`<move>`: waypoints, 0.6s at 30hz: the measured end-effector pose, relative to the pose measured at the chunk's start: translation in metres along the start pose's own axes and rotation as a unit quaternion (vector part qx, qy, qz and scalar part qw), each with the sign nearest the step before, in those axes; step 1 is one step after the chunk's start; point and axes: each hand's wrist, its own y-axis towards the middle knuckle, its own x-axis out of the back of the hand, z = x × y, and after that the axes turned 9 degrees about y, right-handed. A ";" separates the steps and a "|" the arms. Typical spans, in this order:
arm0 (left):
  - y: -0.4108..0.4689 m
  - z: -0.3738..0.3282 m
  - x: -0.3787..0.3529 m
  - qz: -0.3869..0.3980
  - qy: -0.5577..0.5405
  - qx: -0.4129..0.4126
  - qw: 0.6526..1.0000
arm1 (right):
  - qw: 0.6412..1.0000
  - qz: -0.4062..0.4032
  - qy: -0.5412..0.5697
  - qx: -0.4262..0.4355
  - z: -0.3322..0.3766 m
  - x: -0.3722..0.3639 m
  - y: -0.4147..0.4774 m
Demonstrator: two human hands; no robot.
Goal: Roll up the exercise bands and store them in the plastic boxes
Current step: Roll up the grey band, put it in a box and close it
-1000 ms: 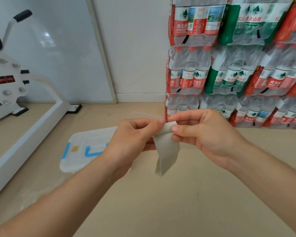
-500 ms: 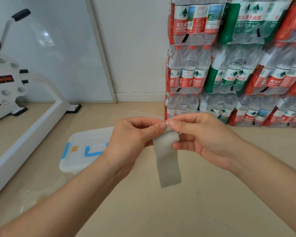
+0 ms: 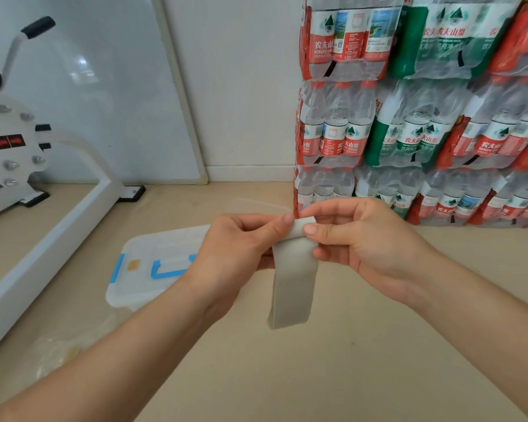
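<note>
- Far left: a white exercise machine (image 3: 28,153) stands on the beige floor (image 3: 287,376), with a whiteboard (image 3: 104,86) leaning on the wall behind it.
- Left of centre: a clear plastic box (image 3: 147,269) with blue latches sits lidded on the floor, partly behind the left forearm.
- Centre: the left hand (image 3: 241,248) pinches the top end of a grey exercise band (image 3: 293,284) between thumb and forefinger.
- The band's loose length hangs straight down between both hands, held in the air.
- Right of centre: the right hand (image 3: 363,245) pinches the same end, its other fingers curled.
- Right: shrink-wrapped packs of bottled water (image 3: 409,132) are stacked high.
</note>
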 end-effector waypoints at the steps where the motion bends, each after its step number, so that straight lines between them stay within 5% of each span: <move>1: 0.000 0.000 0.000 -0.001 -0.009 0.000 1.000 | 1.000 0.000 0.003 -0.007 0.001 0.000 0.000; 9: 0.002 0.004 0.001 0.000 -0.034 -0.006 0.999 | 0.997 0.037 0.006 -0.066 0.005 0.000 -0.002; 18: 0.003 0.005 0.002 0.003 -0.046 0.000 0.999 | 1.000 0.018 -0.004 -0.025 0.004 0.004 0.001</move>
